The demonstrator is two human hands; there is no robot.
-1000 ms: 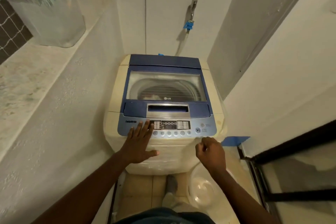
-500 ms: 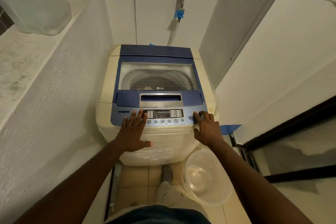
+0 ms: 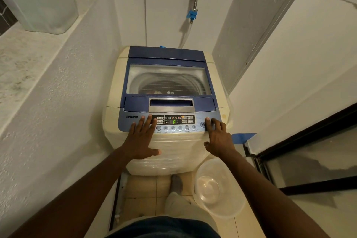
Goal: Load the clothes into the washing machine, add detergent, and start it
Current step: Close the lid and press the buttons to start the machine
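A cream and blue top-loading washing machine (image 3: pixel 114 114) stands in a narrow alcove with its glass lid (image 3: pixel 168 81) closed. Some clothes show dimly through the lid inside the drum. The control panel (image 3: pixel 173 120) is lit, with a green character on its display. My left hand (image 3: pixel 142 137) lies flat, fingers spread, on the panel's left part and the front edge. My right hand (image 3: pixel 217 137) rests on the panel's right end, its index finger on a button at the far right. Neither hand holds anything.
A clear plastic basin (image 3: pixel 216 187) sits on the tiled floor right of my foot. A translucent bin (image 3: pixel 40 4) stands on the stone ledge at upper left. A tap with a blue hose fitting (image 3: pixel 192 14) is on the back wall. A dark-framed glass door (image 3: pixel 301 160) is at right.
My right hand rose from below the machine's front, uncurled, and set its index finger on the panel's right end. The display has lit up. The left hand stayed put.
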